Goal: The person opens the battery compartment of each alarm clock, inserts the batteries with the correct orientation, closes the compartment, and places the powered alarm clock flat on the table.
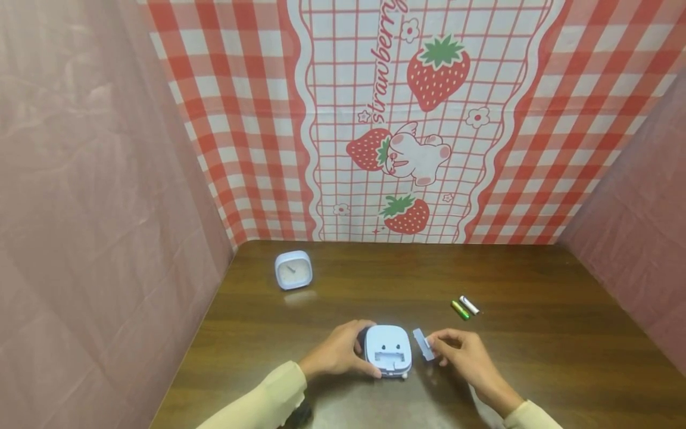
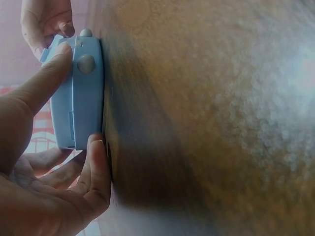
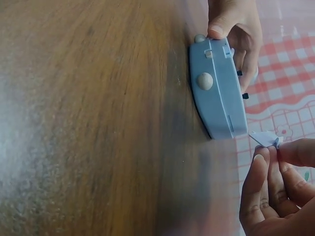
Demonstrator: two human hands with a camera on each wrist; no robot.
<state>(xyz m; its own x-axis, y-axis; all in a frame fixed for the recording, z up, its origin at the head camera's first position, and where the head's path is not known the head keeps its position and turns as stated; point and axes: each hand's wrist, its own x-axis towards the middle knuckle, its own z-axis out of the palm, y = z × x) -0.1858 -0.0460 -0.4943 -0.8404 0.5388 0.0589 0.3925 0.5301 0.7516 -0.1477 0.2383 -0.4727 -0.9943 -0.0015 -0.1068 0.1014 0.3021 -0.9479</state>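
Observation:
A pale blue alarm clock [image 1: 387,336] lies face down on the table, its back turned up and its battery compartment uncovered. Two dark knobs stand on that back, and small round feet [image 3: 205,81] stick out of its near side. My left hand [image 1: 343,350] grips the clock from the left, thumb at the near edge and fingers round the far side. Just right of the clock, my right hand [image 1: 471,357] pinches the thin battery cover [image 1: 422,344] between thumb and fingers, held apart from the clock.
Beyond the right hand lie a green battery [image 1: 460,310] and a white battery [image 1: 469,305], side by side. A second pale clock [image 1: 293,270] stands upright at the back left of the wooden table [image 1: 364,280]. A strawberry-print cloth [image 1: 407,119] hangs behind, with plain curtains at both sides.

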